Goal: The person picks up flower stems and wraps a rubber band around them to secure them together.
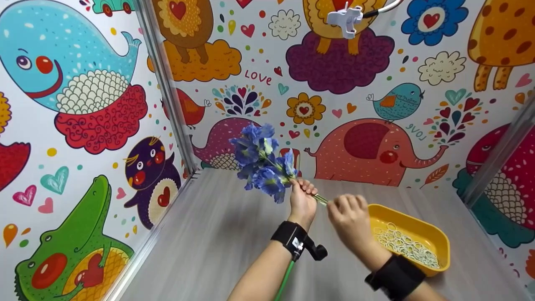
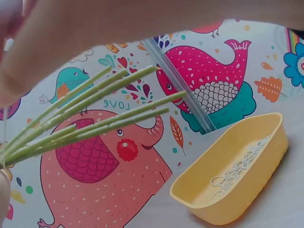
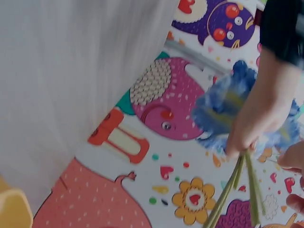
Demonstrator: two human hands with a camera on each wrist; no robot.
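Observation:
A bunch of blue artificial-looking flowers leans to the upper left, gripped around its green stems by my left hand. Close to the cut stem ends is my right hand, its fingers curled. In the left wrist view the bare stems fan out, and a thin pale strand, seemingly a rubber band, runs between the right hand and the stems at the left edge. The right wrist view shows the left hand below the blooms; only some right fingers show there.
A yellow plastic basin stands on the grey tabletop at the right, holding many pale rubber bands. Cartoon-printed panels wall the table at the back and sides. A white clip on a cable hangs at the top.

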